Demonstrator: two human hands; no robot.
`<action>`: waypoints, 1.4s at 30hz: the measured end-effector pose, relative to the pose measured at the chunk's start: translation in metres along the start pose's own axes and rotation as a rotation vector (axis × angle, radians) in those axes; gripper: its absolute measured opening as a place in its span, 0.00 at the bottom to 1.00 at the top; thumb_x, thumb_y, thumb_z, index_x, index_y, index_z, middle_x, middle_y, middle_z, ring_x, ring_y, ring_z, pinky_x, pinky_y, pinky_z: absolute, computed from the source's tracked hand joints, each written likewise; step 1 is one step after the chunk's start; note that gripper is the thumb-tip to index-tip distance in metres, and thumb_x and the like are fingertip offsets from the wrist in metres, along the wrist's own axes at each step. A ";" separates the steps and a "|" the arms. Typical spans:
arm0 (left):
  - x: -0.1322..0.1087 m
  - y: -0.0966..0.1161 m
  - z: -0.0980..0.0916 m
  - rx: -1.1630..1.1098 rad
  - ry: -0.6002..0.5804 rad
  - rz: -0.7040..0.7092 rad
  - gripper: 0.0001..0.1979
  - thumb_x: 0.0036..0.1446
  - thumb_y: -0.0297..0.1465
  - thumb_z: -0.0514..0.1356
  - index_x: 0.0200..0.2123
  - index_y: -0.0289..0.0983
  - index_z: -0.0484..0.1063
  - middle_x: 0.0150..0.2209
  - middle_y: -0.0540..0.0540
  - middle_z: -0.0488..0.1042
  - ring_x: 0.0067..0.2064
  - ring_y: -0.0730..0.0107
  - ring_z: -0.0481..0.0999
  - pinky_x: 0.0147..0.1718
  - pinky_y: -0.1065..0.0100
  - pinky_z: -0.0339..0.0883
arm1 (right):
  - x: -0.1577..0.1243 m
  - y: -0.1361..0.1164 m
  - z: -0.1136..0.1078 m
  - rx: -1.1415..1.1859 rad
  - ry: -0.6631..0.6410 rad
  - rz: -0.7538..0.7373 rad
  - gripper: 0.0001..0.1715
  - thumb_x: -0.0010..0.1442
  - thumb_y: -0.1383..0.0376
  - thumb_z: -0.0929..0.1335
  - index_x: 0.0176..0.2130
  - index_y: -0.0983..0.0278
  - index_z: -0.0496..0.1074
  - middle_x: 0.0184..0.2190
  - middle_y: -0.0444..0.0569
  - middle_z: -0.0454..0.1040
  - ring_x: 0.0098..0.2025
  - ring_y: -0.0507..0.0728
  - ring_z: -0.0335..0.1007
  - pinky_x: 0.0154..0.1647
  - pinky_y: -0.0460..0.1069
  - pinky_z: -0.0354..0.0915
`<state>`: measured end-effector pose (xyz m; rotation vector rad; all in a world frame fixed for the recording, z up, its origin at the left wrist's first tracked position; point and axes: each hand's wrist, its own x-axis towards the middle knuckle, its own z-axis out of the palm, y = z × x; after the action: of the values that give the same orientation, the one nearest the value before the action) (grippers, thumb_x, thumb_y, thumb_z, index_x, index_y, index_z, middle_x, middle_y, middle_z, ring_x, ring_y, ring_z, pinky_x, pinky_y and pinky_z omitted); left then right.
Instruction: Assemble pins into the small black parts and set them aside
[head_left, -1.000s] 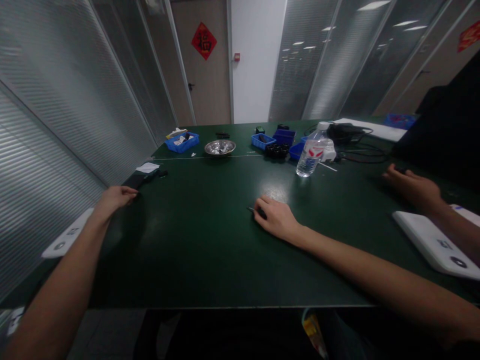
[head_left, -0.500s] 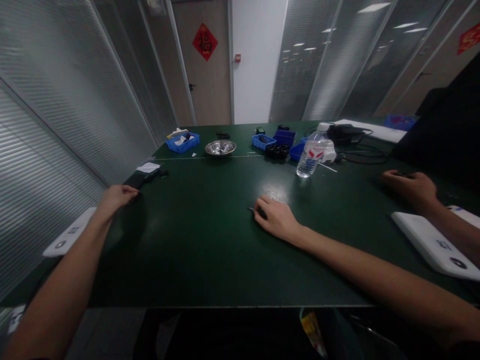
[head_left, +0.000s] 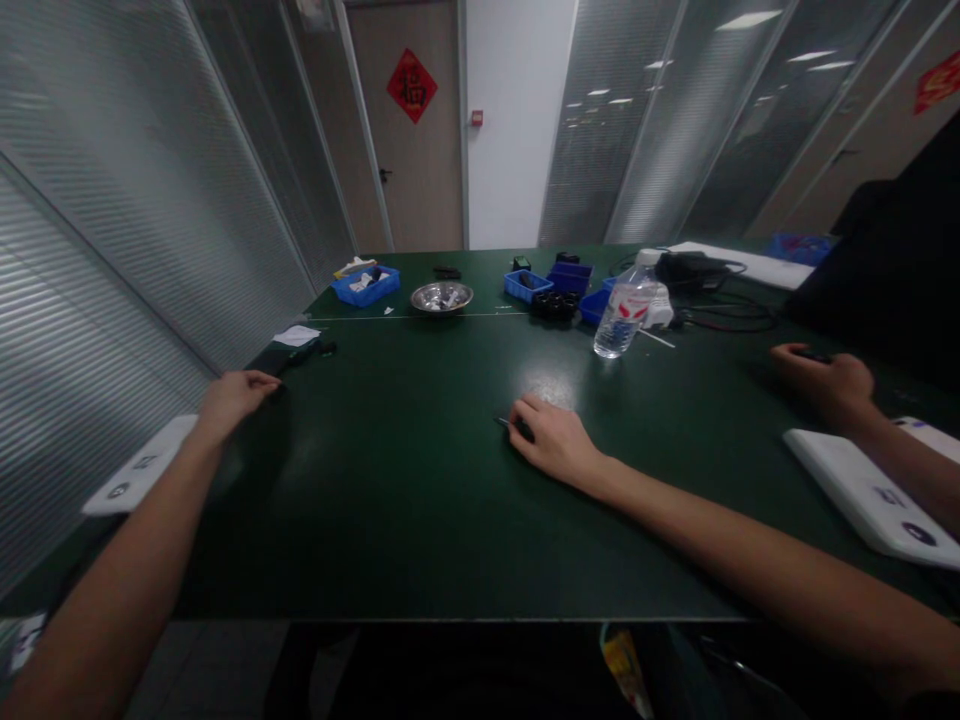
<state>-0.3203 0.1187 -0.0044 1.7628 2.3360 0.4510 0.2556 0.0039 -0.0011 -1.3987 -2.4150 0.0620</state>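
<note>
Right hand (head_left: 553,440): fingers closed over small dark object (head_left: 520,430), mostly hidden.
Left hand (head_left: 234,392): on tabletop (head_left: 390,490) edge; finger state cannot be told.

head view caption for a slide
Right hand covers a small dark tool on the dark green table; left hand rests at its edge.

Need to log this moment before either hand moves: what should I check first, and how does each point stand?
1. Right hand on the small dark tool: ok, the fingers cover it and its tip pokes out beyond them.
2. Tool actually gripped: cannot tell.
3. Left hand empty: ok, it lies flat at the table edge, near a dark flat object.
4. Water bottle upright, apart from both hands: ok.
5. Another person's hand apart from both hands: ok, it is off to the side.
</note>
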 end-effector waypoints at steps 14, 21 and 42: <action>-0.020 0.034 0.011 0.048 0.064 0.087 0.15 0.65 0.38 0.58 0.49 0.40 0.78 0.46 0.44 0.80 0.44 0.59 0.78 0.40 0.66 0.66 | 0.002 -0.006 -0.006 0.045 -0.015 0.010 0.07 0.68 0.62 0.65 0.44 0.61 0.69 0.42 0.49 0.72 0.36 0.54 0.70 0.34 0.48 0.62; -0.037 0.070 0.034 -0.154 0.042 0.525 0.19 0.66 0.33 0.50 0.51 0.38 0.77 0.51 0.43 0.78 0.51 0.57 0.77 0.53 0.60 0.68 | 0.006 -0.010 -0.004 0.031 -0.029 0.036 0.05 0.67 0.62 0.65 0.43 0.61 0.69 0.41 0.47 0.71 0.36 0.54 0.69 0.33 0.48 0.61; -0.187 0.231 0.057 -0.522 -0.426 0.870 0.18 0.64 0.36 0.64 0.56 0.43 0.74 0.48 0.47 0.77 0.45 0.66 0.75 0.44 0.67 0.68 | 0.014 -0.034 -0.018 0.114 -0.135 0.000 0.05 0.66 0.62 0.66 0.40 0.61 0.71 0.37 0.46 0.73 0.35 0.54 0.69 0.34 0.48 0.59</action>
<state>-0.0405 0.0048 0.0146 2.2031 0.9693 0.6342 0.2264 -0.0041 0.0272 -1.3839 -2.4760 0.2986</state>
